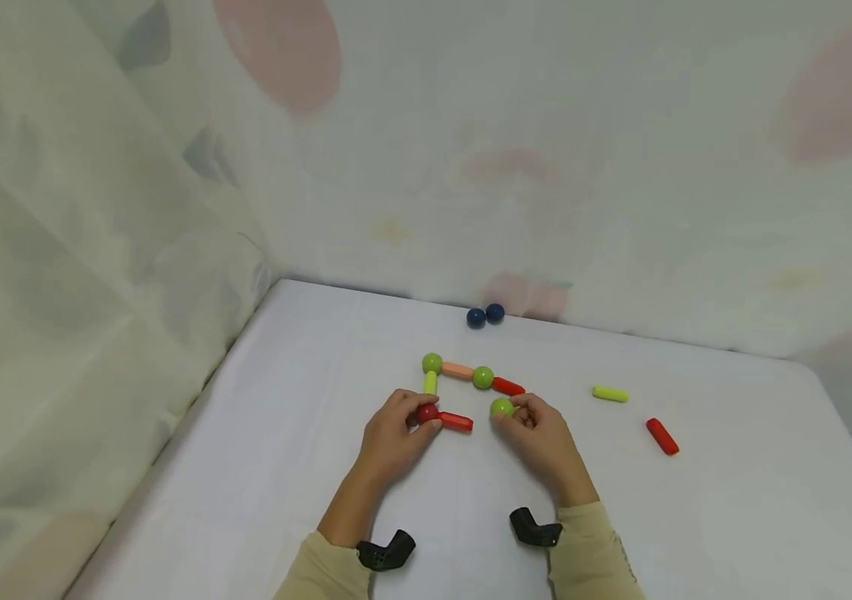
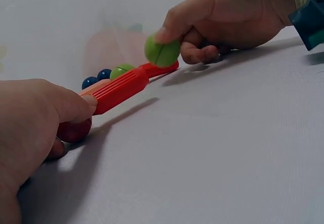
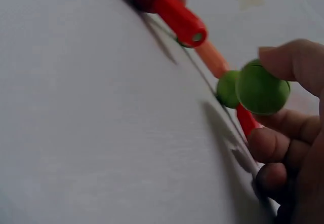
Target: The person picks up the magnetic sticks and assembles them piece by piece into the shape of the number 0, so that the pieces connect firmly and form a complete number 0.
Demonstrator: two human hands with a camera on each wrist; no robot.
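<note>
Hands (image 1: 471, 433) apparently pinching red ball (image 1: 427, 412) and green ball (image 1: 502, 407).

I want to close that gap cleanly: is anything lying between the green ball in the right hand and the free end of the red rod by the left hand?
Nothing visible: between the green ball and the red rod lies only bare table.

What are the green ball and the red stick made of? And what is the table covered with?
The green ball looks like smooth, slightly shiny plastic, with a seam round its middle. The red stick looks like plastic too, with fine ridges along it and a small dark disc in its end, maybe a magnet. The table cover looks like matte white woven cloth.
</note>
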